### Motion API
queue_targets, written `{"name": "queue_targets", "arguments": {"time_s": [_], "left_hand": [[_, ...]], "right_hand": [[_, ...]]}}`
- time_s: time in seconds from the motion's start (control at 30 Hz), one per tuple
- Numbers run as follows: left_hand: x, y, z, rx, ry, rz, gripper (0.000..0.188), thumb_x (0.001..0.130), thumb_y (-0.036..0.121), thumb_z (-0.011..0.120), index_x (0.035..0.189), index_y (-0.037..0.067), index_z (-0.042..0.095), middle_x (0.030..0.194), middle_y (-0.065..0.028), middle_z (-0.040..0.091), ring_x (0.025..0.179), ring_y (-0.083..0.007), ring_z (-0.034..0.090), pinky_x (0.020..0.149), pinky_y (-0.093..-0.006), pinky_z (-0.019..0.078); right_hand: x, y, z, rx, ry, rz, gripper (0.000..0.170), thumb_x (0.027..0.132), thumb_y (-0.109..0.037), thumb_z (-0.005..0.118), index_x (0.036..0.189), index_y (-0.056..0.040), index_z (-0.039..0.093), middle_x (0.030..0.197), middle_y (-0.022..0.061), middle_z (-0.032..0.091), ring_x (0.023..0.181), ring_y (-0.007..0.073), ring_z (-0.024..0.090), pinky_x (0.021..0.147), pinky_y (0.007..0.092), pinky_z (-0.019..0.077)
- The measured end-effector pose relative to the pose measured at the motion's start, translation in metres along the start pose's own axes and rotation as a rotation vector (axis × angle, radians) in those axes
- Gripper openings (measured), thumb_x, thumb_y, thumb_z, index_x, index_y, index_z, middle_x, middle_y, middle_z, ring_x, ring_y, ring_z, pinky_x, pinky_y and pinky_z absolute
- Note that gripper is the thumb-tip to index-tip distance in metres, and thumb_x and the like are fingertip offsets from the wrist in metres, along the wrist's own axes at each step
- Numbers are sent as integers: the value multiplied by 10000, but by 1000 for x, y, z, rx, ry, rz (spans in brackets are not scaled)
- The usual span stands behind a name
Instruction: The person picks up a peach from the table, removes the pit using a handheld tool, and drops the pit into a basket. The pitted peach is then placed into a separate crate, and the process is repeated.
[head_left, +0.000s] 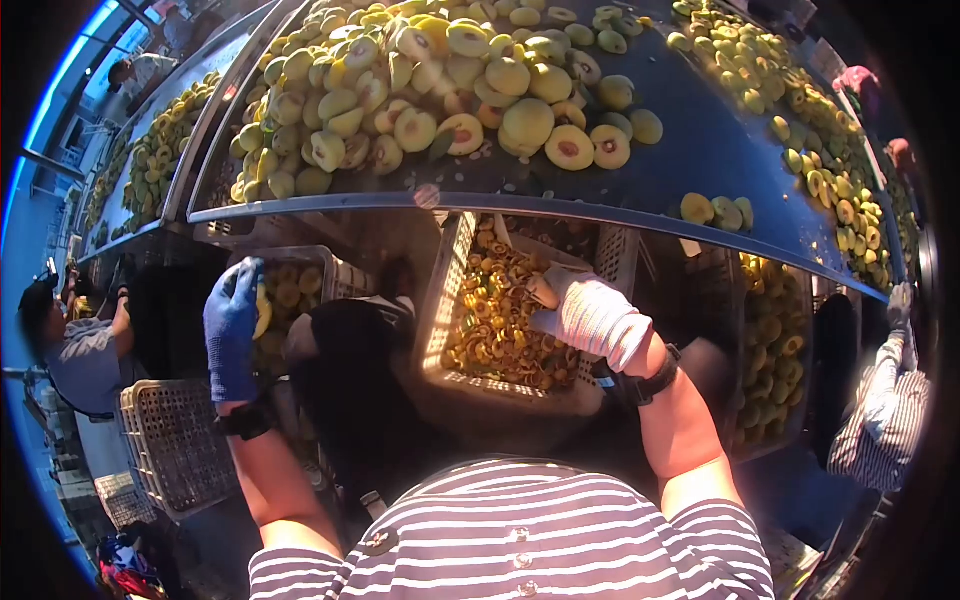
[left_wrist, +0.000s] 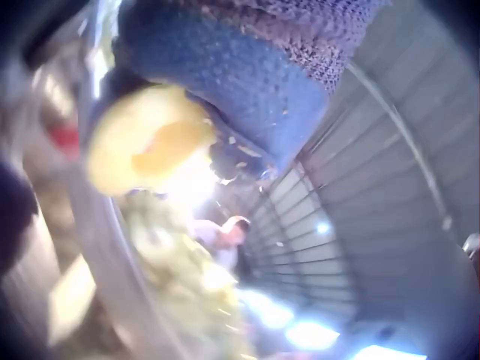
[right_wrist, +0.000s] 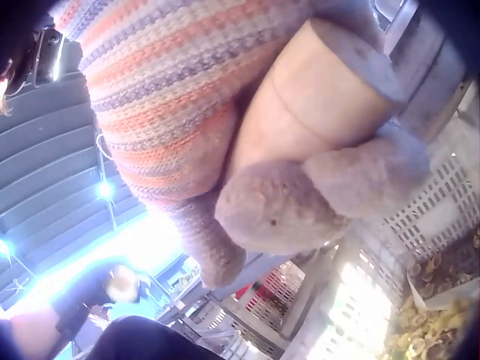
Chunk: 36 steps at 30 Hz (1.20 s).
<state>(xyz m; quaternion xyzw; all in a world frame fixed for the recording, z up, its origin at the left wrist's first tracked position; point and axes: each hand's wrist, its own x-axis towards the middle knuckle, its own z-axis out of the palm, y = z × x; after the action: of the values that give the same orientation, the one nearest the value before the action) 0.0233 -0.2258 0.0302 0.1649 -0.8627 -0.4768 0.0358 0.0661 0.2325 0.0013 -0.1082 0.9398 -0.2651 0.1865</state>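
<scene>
My left hand [head_left: 232, 325], in a blue coated glove, pinches a yellow peach half [left_wrist: 142, 142] over a crate of peach halves [head_left: 290, 285]. In the left wrist view, the cut face shows a darker orange middle. My right hand [head_left: 590, 312], in a striped knit glove with a pale coating, grips a thick wooden handle [right_wrist: 300, 97]. Fingers curl round the handle, and its flat butt end faces up; the tool's working end is hidden. Below the right hand, a pale plastic crate [head_left: 436, 325] holds yellow-brown peach scraps [head_left: 490, 320].
A metal-edged table [head_left: 400, 203] spans the front, heaped with peach halves [head_left: 440, 80]. More halves lie at its right, beside another crate of fruit [head_left: 770, 350]. A stacked crate [head_left: 175, 440] stands at left. Other people [head_left: 75, 350] work on both sides.
</scene>
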Motion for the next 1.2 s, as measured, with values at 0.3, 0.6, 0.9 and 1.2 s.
{"name": "queue_targets", "arguments": {"time_s": [0.3,0.6,0.9,1.2], "left_hand": [[40,138,213,-146,-366,605,459,969,132,650,1408,48,545,1336,-93,617,1186,-159,592,1017,-312,480],[50,201,322,489,-398,1016,544,825,215,693,1357,190,582,1268,-194,610,1215,-391,566,1013,-477,487],[-3,133,237,-691,-679,618,486,924,204,711,1333,-3,550,1258,-121,621,1160,-220,610,1024,-342,480],[-31,104,213,-210,-337,827,423,947,20,639,1354,-11,526,1208,-152,659,1061,-227,671,956,-349,537]], "right_hand": [[6,-20,-14,315,214,79,384,828,-319,745,1048,-24,635,929,240,698,912,439,665,795,479,525],[10,-1,-9,590,444,173,382,805,-159,720,1139,-40,578,888,192,694,853,404,678,762,449,530],[11,-11,-5,834,400,-71,535,915,-338,710,1327,-46,537,1021,216,702,974,366,692,851,413,523],[23,-47,2,592,338,-89,375,906,-277,711,1171,-40,592,941,209,664,899,431,649,764,468,505]]}}
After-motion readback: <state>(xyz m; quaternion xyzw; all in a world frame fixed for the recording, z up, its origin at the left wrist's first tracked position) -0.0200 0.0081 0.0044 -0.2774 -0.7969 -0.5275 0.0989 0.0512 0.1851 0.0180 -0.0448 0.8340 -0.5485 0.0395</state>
